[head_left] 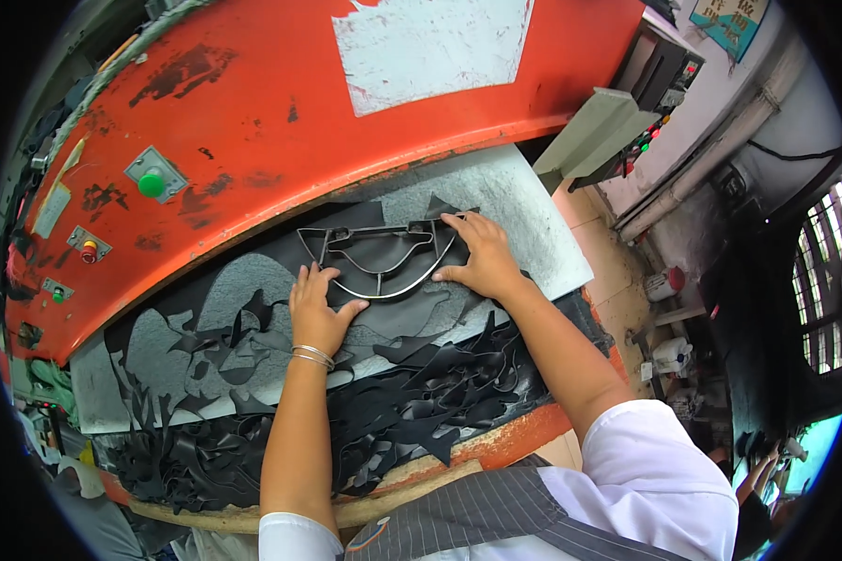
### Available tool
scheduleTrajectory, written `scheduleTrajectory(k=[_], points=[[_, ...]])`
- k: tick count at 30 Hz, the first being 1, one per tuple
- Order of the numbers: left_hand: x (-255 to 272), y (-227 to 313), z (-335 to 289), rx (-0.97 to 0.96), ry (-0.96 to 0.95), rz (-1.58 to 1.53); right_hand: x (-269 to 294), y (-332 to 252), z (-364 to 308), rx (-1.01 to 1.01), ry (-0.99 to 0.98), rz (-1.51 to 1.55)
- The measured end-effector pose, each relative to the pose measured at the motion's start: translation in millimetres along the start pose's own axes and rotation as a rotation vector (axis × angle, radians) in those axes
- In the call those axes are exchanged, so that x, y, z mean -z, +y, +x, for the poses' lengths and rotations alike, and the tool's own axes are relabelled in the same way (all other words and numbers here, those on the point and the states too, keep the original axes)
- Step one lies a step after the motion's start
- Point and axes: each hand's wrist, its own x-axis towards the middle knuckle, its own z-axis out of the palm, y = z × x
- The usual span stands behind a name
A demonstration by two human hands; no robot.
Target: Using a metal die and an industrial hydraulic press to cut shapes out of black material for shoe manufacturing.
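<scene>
A metal cutting die (380,273) with a straight back bar and a curved front edge lies on a sheet of black leather (281,245). My left hand (318,310) is at its left side, with the fingertips against the curved rim and the thumb on the leather just in front. At the right end, my right hand (485,254) grips the die, fingers over the back corner and thumb by the curved edge. Holes with curved outlines in the leather show the pale cutting board (543,220) underneath.
Black leather scraps (384,402) are heaped along the near edge. Just behind the board rises the press's orange beam (253,122), carrying a green button (151,184) and a red knob (89,251). A grey bracket (597,136) juts out at the right.
</scene>
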Motion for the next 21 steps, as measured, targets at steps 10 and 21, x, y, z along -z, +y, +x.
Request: scheduleTrajectory(k=[10,21], points=[[-12,-1,3,-0.005,0.038,0.033,-1,0,0,0.029,0.138,0.035],[-27,5,8,-0.023,0.056,0.047,7,0,-1,-0.093,0.105,0.129]])
